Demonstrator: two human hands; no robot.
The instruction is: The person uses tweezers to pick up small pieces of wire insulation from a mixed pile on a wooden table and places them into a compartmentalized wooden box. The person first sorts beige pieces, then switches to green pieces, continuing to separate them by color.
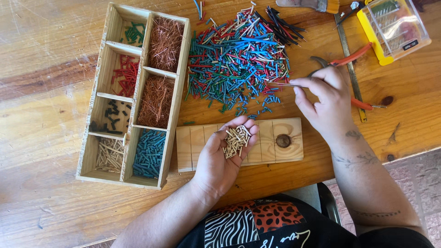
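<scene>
The left hand (227, 154), palm up and cupped, cradles beige wire bits (236, 140) over the desk (46, 55); the right hand (326, 103) pinches tweezers (280, 84) (tips at the coloured pile (236, 57)). A yellow-edged clear case (394, 27) sits top right.

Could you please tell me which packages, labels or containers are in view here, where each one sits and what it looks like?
Clear plastic case: top right corner of the table, rectangular, yellow base, transparent lid.
Label: on that case's near edge, a small dark rectangle with pale print.
Wooden sorting box: left of the coloured pile, rectangular, pale wood, divided into compartments.
No signs or screens.
</scene>
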